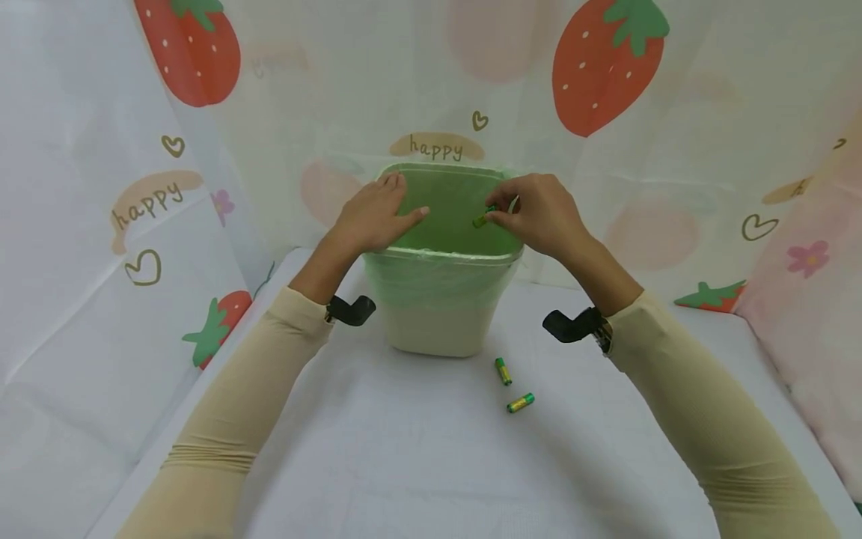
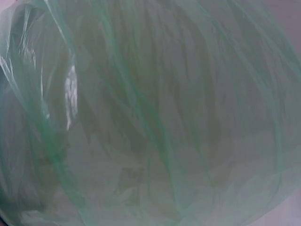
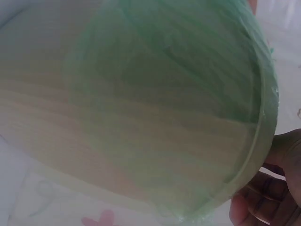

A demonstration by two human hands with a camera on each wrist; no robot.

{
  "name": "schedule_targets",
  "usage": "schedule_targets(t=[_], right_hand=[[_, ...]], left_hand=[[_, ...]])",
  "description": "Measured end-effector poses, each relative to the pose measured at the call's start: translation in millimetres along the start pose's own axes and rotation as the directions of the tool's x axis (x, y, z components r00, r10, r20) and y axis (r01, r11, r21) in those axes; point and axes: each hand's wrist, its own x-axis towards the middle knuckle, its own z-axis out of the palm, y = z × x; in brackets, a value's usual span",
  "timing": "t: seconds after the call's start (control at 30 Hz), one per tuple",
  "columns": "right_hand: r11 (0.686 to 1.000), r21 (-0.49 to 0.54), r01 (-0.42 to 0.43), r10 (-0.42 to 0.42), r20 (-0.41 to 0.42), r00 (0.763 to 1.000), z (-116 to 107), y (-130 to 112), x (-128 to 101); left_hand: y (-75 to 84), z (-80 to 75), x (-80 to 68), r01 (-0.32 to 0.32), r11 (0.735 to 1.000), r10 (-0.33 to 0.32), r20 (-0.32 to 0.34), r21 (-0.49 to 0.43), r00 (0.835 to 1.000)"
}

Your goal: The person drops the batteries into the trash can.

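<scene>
A cream trash bin [image 1: 436, 329] stands upright on the table, lined with a thin green plastic bag [image 1: 438, 281] folded over its rim. My left hand [image 1: 373, 215] rests on the bin's left rim, thumb extended over the opening. At the right side, my right hand [image 1: 542, 213] pinches a small green and yellow battery [image 1: 479, 221] between thumb and fingers, over the inside of the bin. In the right wrist view, the curled fingers of that hand [image 3: 287, 179] show beside the bagged rim. Only the bag-covered bin wall [image 2: 155, 117] fills the left wrist view.
Two more batteries lie in front of the bin, one battery [image 1: 503, 371] near its right base and another battery [image 1: 521, 403] closer to me. They sit on a white table cover [image 1: 404, 464]. A strawberry-printed curtain [image 1: 404, 75] hangs close behind the bin.
</scene>
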Motion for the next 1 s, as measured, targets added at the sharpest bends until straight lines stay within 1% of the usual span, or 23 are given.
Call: schedule_targets(t=[0.23, 0.4, 0.6, 0.83, 1.0], right_hand=[[0.999, -0.028, -0.035, 0.036, 0.033, 0.999, 3.4, 2.1, 8.5], [0.998, -0.018, -0.064, 0.065, 0.049, 0.997, 7.4, 5.1, 8.4], [0.999, -0.007, -0.053, 0.054, 0.035, 0.998, 8.1, 6.4, 6.5], [1.0, -0.008, -0.028, 0.028, 0.016, 0.999, 4.8, 3.7, 4.6], [1.0, -0.006, -0.02, 0.02, 0.004, 1.0, 2.5, 2.3, -0.5]], left_hand=[[1.1, -1.4, -1.1, 0.009, 1.0, -0.009, -0.006, 0.002, 1.0], [2.2, -2.5, -2.2, 0.011, 1.0, -0.011, -0.006, 0.005, 1.0], [3.2, -2.4, -2.9, 0.012, 1.0, -0.012, 0.003, 0.007, 1.0], [4.0, -3.5, -3.4, 0.014, 1.0, -0.014, -0.003, 0.015, 1.0], [4.0, -3.1, -3.7, 0.018, 1.0, -0.018, 0.004, 0.01, 1.0]])
